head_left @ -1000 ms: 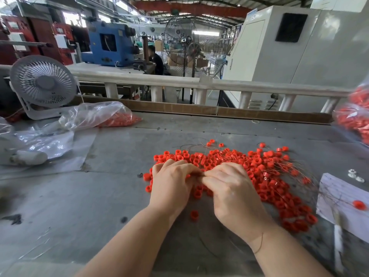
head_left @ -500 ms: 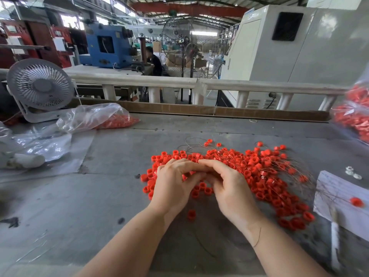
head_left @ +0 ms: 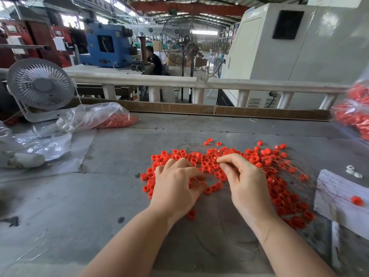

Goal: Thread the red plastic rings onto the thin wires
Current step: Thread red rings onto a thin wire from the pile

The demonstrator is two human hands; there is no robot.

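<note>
Apart now, our hands that were pressed together half a second ago: the gap between them shows rings. We see the grey workbench point(head_left: 111, 196) carrying the red rings point(head_left: 279, 188), heaped at centre toward its right edge. Our left hand point(head_left: 175, 188) curls over rings, pinching a thin wire point(head_left: 196, 179); our right hand point(head_left: 246, 182) pinches something we can't make out.

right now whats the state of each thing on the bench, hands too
left hand: fingers curled, down on the rings, what it holds unclear
right hand: fingertips pinched together over the pile, apparently on a wire
rings: loose, heaped on the bench
wires: tangled through the pile
small fan: upright, spin not discernible
bag: lying down, rings inside
</note>
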